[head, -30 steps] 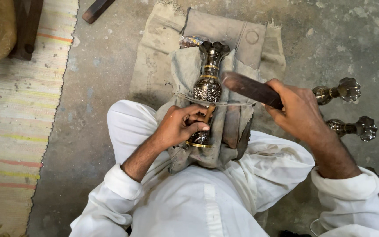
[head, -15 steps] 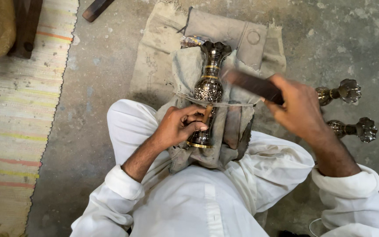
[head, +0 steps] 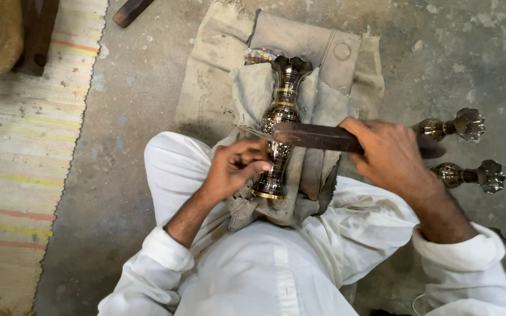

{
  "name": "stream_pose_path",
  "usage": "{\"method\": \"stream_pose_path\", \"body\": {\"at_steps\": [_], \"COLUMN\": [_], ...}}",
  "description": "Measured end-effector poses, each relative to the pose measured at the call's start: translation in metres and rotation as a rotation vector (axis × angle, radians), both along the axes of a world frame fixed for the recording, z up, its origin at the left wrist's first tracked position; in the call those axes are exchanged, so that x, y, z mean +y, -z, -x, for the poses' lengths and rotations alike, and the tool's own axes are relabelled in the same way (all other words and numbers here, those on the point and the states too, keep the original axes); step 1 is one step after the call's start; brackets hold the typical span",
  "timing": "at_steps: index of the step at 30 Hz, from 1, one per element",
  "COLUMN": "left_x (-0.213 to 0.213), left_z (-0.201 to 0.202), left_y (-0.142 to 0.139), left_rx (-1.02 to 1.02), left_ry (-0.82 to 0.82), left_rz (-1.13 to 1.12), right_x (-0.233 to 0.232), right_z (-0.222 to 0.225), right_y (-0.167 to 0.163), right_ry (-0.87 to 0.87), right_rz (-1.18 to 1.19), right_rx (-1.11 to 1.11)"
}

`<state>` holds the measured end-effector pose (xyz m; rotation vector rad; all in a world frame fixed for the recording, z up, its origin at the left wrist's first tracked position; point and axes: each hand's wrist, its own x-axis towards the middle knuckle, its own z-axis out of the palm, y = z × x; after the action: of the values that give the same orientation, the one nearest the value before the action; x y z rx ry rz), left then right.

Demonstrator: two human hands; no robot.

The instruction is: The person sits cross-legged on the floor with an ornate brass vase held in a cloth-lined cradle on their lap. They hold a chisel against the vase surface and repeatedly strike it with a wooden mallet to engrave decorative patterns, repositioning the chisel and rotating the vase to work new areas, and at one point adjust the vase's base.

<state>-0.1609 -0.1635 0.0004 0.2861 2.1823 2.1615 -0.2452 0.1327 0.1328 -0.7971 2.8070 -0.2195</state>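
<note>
Now: engraved brass vase point(head: 279, 126) lies on grey cloth point(head: 317, 169) across the lap, mouth pointing far.
Left hand point(head: 235, 169) pinches a thin tool against the vase body. Right hand point(head: 385, 152) grips a dark wooden mallet point(head: 317, 136), head touching the vase. Two similar vases point(head: 467, 149) on floor, right.

Two brass vases point(head: 461, 149) lie on the floor point(head: 136, 117) to the right; bare floor left of the cloth point(head: 212, 88) offers room.

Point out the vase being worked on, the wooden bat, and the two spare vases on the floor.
Vase point(head: 282, 108): head view, neck.
Wooden bat point(head: 314, 136): head view, flat blade.
Spare vases point(head: 467, 124): head view, upper one's flared mouth.
</note>
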Motion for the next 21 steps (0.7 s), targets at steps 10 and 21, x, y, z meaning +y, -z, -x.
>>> {"method": "stream_pose_path", "body": {"at_steps": [10,21], "left_x": [-0.019,-0.006], "left_z": [-0.008,-0.01], "left_y": [0.01,0.003], "left_rx": [-0.234,-0.24], "left_ry": [-0.247,-0.136], "left_rz": [-0.305,-0.214], "right_x": [-0.047,-0.056], "right_z": [-0.092,-0.125], "right_y": [0.079,0.116], "right_ry": [0.208,0.525], "right_rz": [0.615,0.898], "right_rx": [-0.159,-0.282]}}
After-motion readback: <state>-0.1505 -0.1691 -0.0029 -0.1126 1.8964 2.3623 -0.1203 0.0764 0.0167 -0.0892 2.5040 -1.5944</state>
